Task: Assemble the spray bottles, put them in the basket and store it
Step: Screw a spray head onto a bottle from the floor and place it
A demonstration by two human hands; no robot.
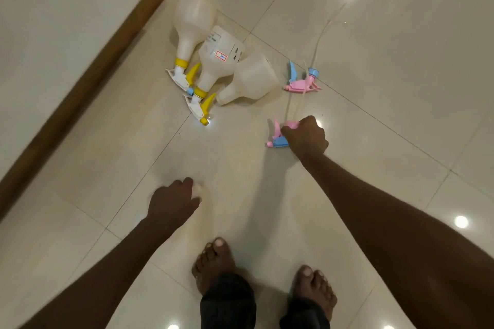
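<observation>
Pink sprayer head (pixel 279 135) half hidden by right hand (pixel 307 137), left hand (pixel 173 201) blurred (grasp unclear)

Three translucent white bottles are seen lying on their sides, touching in a cluster on the tiled floor (pixel 374 141). The far bottle (pixel 191 24) and the middle bottle (pixel 219 59) are fitted with yellow-white trigger heads. The third bottle (pixel 251 80) is uncapped. A pink-blue spray head (pixel 302 80) with dip tube lies just beside it. A second spray head (pixel 279 136) is nearer.

Dim warm light; ceiling-lamp glare spots on glossy floor (pixel 374 141); soft motion blur
</observation>
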